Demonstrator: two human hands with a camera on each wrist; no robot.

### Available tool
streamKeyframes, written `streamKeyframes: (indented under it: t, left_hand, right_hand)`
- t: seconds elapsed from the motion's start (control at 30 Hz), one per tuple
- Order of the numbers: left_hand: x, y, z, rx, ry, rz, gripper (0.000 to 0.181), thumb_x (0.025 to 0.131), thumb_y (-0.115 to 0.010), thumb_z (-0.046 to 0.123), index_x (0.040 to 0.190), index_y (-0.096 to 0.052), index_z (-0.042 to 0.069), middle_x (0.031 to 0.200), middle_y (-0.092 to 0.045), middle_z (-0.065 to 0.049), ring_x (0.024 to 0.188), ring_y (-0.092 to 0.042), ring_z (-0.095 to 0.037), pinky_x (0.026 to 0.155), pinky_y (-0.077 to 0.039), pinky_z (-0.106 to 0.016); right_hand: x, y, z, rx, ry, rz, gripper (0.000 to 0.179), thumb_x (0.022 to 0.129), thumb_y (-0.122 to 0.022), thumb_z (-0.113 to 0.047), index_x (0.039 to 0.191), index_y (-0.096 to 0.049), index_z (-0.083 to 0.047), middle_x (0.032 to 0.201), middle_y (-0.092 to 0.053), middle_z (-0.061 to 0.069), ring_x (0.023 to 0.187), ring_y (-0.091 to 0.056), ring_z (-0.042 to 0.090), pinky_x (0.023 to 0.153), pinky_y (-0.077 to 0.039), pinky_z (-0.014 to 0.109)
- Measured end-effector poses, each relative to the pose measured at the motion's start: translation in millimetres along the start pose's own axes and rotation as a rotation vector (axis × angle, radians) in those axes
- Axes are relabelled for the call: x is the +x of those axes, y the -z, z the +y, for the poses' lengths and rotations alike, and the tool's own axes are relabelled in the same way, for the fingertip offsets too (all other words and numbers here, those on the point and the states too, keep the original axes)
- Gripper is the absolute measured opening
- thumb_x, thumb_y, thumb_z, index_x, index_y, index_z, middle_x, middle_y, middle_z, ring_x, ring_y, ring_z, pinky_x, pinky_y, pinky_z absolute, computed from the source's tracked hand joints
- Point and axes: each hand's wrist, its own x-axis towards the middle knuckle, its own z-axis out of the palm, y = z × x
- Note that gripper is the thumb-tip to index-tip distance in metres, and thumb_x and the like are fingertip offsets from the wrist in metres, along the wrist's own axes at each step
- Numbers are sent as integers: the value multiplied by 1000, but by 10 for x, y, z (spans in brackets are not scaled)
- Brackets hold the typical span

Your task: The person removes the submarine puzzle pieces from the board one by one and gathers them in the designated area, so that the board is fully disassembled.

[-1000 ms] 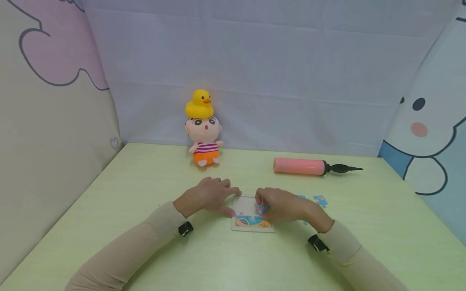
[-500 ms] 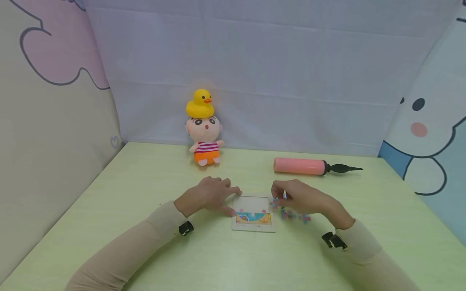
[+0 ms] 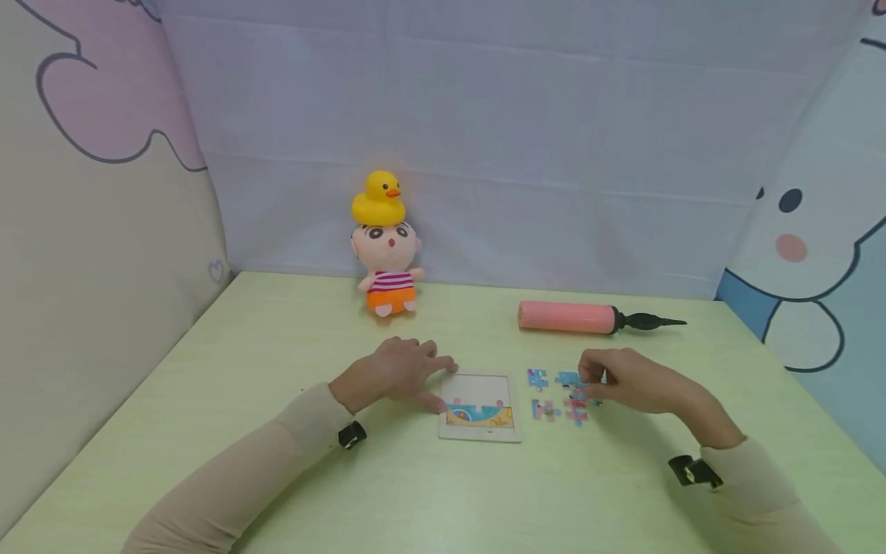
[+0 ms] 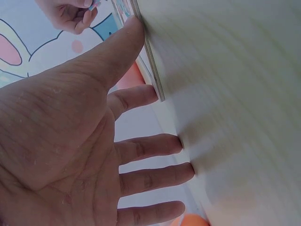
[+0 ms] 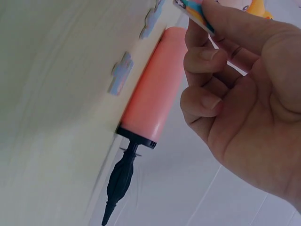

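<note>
A small puzzle tray lies flat in the head view; its lower part shows a teal and sand-coloured picture, and its upper part is pale. My left hand has its fingers spread, with thumb and index fingertip at the tray's left side; the left wrist view shows them along its edge. My right hand is over the loose pieces. Between its thumb and index finger it pinches a colourful puzzle piece, while the other fingers curl inward. Several loose pieces lie right of the tray, some partly hidden by this hand.
A pink hand pump with a black nozzle lies behind the pieces. At the back of the table stands a plush doll with a yellow rubber duck on its head. A pale cloth hangs behind.
My right hand has moved away from the tray to the right, over the loose pieces, uncovering the tray's right side. My left hand has stayed at the tray's left side.
</note>
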Motion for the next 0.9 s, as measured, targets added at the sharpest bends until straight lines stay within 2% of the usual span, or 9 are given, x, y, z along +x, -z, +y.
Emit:
streamKeyframes:
  t: [0.33,0.63,0.9]
  left_hand:
    - [-2,4,0,-1,4,-3,69,88,-61,67,148,-45,37,130,-56,-3,107,-58,-23,86,-48,-38]
    - [-2,-6,3,-6,-7,8,68,88,-61,67,147,-46,36,130,-57,-3,105,-58,-22,84,-49,-37]
    - [-22,8,0,9,-8,23,68,88,-61,67,147,-47,35,128,-58,-3,103,-59,-22,84,-49,-37]
  right_hand:
    - [-206,13,206,40,-40,-82,16,92,-72,-14,92,-56,-13,81,-52,-6,70,-46,6,60,-39,24]
    - [-225,-21,277,62,-50,-100,9,93,-68,-8,93,-59,-10,85,-57,-5,71,-49,7,60,-43,24]
    - [-190,-19,236,43,-50,-78,13,93,-71,-15,91,-58,-13,84,-56,-5,68,-48,6,58,-41,24]
